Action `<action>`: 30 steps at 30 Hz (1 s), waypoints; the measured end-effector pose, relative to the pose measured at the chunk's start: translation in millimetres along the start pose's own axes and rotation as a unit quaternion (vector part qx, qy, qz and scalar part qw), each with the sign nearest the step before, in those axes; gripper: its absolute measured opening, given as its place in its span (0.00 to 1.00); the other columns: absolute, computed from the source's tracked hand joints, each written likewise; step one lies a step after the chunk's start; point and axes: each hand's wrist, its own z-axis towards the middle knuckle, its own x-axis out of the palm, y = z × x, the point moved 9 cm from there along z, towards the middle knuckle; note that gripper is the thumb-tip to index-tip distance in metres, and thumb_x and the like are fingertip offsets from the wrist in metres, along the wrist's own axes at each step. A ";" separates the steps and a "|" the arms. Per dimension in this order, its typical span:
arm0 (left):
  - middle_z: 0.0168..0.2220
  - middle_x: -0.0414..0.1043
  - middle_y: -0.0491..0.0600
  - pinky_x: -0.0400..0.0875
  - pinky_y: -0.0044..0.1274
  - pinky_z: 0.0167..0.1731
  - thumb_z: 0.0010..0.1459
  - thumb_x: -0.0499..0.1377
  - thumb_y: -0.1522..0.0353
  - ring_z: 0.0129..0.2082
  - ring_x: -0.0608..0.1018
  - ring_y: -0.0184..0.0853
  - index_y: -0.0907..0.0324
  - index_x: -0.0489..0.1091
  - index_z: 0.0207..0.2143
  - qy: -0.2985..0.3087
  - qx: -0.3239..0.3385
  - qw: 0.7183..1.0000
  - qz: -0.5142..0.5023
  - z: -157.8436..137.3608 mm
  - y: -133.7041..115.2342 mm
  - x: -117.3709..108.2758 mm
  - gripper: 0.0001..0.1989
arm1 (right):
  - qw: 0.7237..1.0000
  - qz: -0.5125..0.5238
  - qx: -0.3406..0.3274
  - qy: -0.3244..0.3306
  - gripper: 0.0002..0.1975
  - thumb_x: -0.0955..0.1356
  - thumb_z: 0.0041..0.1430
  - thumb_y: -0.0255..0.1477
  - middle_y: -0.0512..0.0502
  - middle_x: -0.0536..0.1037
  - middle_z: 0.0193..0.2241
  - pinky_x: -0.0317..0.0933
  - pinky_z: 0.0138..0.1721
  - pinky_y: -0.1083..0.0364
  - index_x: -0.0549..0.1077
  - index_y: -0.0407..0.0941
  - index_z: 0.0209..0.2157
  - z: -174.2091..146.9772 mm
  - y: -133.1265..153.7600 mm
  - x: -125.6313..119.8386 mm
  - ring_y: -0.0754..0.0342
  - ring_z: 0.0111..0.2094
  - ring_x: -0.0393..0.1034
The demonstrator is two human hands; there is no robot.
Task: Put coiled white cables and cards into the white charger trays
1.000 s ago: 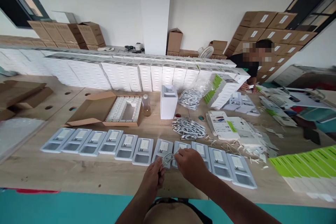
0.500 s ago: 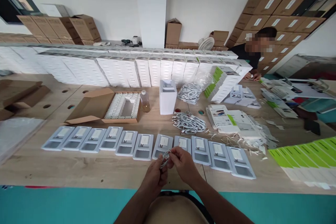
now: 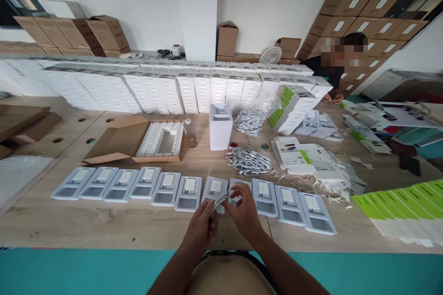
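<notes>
Packing workshop, stacked cartons (image 3: 360,9), boxed goods (image 3: 194,87)

Bright, even daylight; soft, faint shadows on the counter (image 3: 104,226). Strong wide-angle bowing at edges. Far-left and far-right counter ends smeared; centre reasonably sharp.

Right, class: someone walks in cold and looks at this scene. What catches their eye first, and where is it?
Probably the row of grey trays laid side by side along the near edge of the wooden table. Just in front of it, the left hand and right hand hold a coiled white cable between them. Behind stands a long wall of white boxes.
</notes>
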 end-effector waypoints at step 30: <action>0.28 0.74 0.50 0.68 0.24 0.17 0.57 0.55 0.51 0.24 0.76 0.38 0.60 0.73 0.40 0.043 0.007 0.932 0.361 -11.1 -35.0 18.2 0.22 | 0.928 -0.270 -0.185 0.179 0.08 0.65 0.63 0.28 0.48 0.78 0.29 0.59 0.34 0.59 0.77 0.48 0.32 4.4 37.9 7.8 0.54 0.33 0.72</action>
